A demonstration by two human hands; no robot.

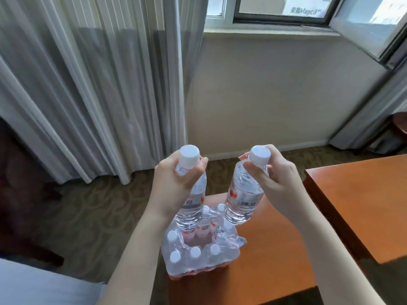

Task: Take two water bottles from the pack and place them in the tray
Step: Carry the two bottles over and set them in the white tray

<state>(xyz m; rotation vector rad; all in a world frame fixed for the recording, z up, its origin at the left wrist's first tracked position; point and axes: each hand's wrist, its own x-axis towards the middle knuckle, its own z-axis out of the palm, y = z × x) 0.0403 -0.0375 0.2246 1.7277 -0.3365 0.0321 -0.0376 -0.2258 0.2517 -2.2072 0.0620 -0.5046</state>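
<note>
Each grip, left hand (176,175) and right hand (273,179), clasps a bottle (191,208) above the pack (198,249); keep both upright toward the tray, seemingly out of view.

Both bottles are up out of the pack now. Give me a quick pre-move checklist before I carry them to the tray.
1. Left hand grips the left bottle at the neck: ok.
2. Right hand grips the right bottle at the neck and shoulder: ok.
3. Both bottles lifted clear of the pack: ok for the right one; cannot tell for the left, whose base overlaps the pack in this view.
4. Both white caps on: ok.
5. Tray located: not ok, no tray is in view.
6. Pack resting on the low wooden table beside the higher table: ok, though it sits near the edge.
</note>
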